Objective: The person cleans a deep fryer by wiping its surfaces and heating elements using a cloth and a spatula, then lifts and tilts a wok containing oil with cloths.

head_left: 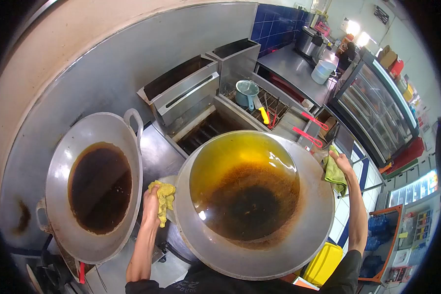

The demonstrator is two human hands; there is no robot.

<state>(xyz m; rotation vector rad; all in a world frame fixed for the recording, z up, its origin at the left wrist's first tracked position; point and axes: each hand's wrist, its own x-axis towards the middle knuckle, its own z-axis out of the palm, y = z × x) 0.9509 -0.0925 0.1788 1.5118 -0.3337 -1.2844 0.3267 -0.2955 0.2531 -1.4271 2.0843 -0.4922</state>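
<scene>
A large metal wok (304, 245) fills the middle of the head view, close to my body, with yellow-brown oil (245, 196) and dark sediment in it. My left hand (151, 203) is closed round a yellow cloth (166, 196) at the wok's left handle, which is mostly hidden. At the opposite side my right hand (342, 162) grips a green cloth (334, 176) against the rim; the handle there is covered. The oil surface sits toward the wok's far side, so the wok looks tilted away from me.
Left stands a second wok (90, 250) with dark liquid. Beyond my wok is a fryer (206, 130). A blue-grey pot (247, 93) and a yellow-handled tool (264, 115) rest on a grate. Red-handled tools (308, 137) lie to the right, before a glass display case (377, 108).
</scene>
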